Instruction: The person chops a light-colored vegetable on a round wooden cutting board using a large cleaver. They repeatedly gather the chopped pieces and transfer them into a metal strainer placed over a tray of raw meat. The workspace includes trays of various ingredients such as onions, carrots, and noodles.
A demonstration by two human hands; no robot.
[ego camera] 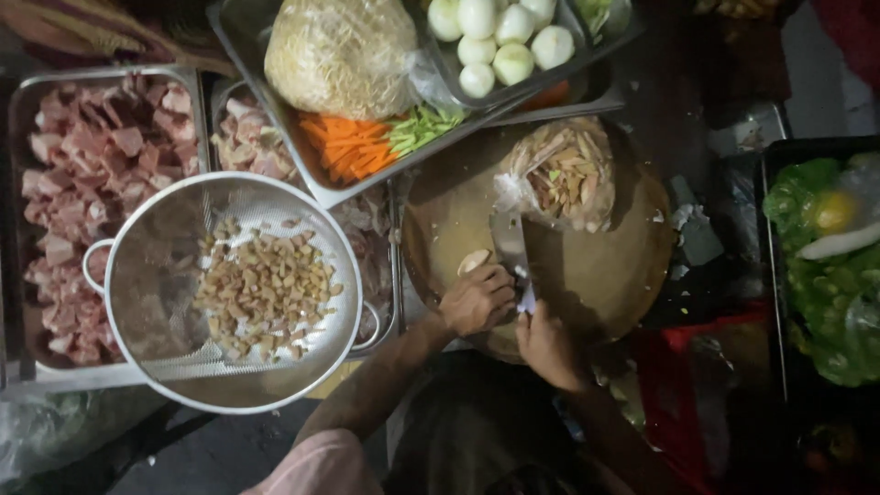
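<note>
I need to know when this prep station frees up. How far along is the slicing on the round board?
Done: a layer of small tan pieces lies in the metal colander. In hand: the left hand steadies a pale piece on the round wooden board, while the right hand holds the cleaver. Left: the clear bag on the board holds many uncut pieces.
</note>
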